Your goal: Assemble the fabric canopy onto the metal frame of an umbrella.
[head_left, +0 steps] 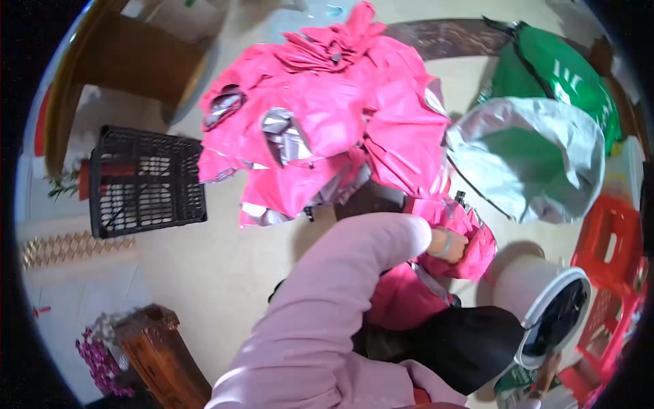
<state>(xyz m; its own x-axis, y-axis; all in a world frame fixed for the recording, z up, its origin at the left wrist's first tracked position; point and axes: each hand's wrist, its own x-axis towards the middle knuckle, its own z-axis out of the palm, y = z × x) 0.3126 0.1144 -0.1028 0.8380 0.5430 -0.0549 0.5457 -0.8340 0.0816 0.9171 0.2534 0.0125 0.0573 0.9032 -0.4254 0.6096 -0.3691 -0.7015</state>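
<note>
Single head view, fisheye, worn high and looking steeply down at the floor [204,273]; rim dark, straight edges bowed. Pink sleeve [327,307] enters from the lower edge, very close to the lens. Pink fabric pile [327,116] upper centre, black crate [146,180] left, white bucket [545,300] lower right. No second view to compare.

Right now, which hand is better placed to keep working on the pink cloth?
Likely the left hand: it reaches across in a pale pink sleeve and already grips the pink cloth. The right hand is not visible.
</note>
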